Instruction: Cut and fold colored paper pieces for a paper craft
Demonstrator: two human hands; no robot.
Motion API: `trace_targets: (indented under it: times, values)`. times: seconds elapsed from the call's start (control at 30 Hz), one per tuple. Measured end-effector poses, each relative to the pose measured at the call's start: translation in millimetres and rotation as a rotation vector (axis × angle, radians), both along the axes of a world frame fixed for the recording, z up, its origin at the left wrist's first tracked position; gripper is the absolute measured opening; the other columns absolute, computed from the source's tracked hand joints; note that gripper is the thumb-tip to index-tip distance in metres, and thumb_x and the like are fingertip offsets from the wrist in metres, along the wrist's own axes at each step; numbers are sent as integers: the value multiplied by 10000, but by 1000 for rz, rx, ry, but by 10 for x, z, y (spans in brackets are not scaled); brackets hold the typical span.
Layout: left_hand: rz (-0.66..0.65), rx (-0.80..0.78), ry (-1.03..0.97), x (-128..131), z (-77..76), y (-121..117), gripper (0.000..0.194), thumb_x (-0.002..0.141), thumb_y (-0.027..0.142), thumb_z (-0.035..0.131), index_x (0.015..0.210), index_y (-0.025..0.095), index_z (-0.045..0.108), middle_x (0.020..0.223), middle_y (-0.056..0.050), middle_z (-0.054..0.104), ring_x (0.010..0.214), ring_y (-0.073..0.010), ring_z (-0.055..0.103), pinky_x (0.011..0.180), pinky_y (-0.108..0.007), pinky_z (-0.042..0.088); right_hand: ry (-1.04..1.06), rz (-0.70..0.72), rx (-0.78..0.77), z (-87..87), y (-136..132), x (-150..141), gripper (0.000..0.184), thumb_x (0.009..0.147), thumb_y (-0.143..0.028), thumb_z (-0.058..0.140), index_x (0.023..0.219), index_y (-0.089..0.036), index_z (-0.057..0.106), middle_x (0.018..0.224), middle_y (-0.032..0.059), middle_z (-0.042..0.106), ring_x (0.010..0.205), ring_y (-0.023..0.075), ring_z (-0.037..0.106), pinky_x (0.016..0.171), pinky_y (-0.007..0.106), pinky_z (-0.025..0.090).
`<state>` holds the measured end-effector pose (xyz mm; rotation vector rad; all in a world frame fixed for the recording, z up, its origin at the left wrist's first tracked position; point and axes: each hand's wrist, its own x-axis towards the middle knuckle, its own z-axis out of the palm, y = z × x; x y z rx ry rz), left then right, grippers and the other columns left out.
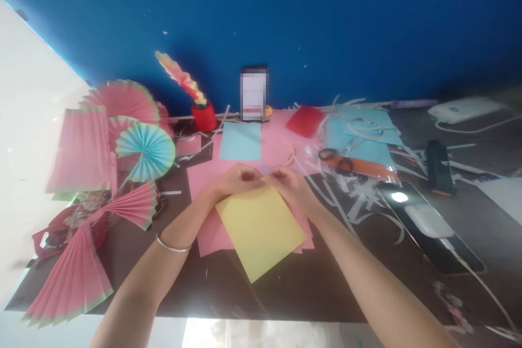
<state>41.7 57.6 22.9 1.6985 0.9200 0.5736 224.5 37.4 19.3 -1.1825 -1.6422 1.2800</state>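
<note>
A square yellow sheet of paper (261,228) lies slantwise over pink sheets (210,234), one corner pointing toward me. At its far edge my left hand (242,179) is closed, fingertips pinching the paper. Close beside it, my right hand (289,185) is closed on the same edge. The fingertips nearly meet, and a small bluish bit shows between them, too blurred to name. Just beyond the hands is a light blue sheet (240,141), flat on the pink paper.
Pleated paper fans (145,152) crowd the left. A phone (253,92) leans on the blue wall behind a red pot (204,117). To the right lie scissors (336,157), white paper strips (362,196), a dark stapler-like object (439,166) and another phone (460,253) under a white device.
</note>
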Motion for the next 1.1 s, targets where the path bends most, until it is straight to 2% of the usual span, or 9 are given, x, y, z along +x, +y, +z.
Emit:
trace_targets:
  times: [0.17,0.4,0.67,0.9,1.1]
  values:
    - [-5,10,15,4,43,-4,345,755,444,548,724,115,645,725,-34,613,637,-98,523,544,-194,393,11,8,14,-4,-6,-7,167,782,-354,534,745,-191,545,711,-2,575,669,139,543,591,250,410]
    - [9,-38,0,-22,32,4,337,747,438,563,746,113,649,729,-33,607,626,-91,514,532,-185,387,21,-27,-12,-25,-12,-25,175,777,-376,538,762,-202,534,698,-13,559,620,124,517,547,239,379]
    - [32,-44,17,-20,22,-4,347,733,450,570,694,111,634,674,-16,589,599,-86,503,524,-185,381,65,-18,-77,25,-22,-33,179,755,-368,568,777,-191,554,757,9,592,711,152,561,619,267,416]
    - [49,-45,26,-17,28,1,346,727,455,573,716,116,641,686,-16,581,597,-82,487,510,-182,369,34,-14,-38,-10,-15,-22,196,765,-391,552,752,-196,547,705,-3,575,651,139,532,573,254,392]
    - [61,-67,7,-14,52,-13,360,720,469,573,707,114,629,678,-11,568,570,-75,464,495,-184,356,50,-33,-74,-9,-19,-34,196,762,-394,552,754,-199,539,687,-15,560,616,126,516,547,242,377]
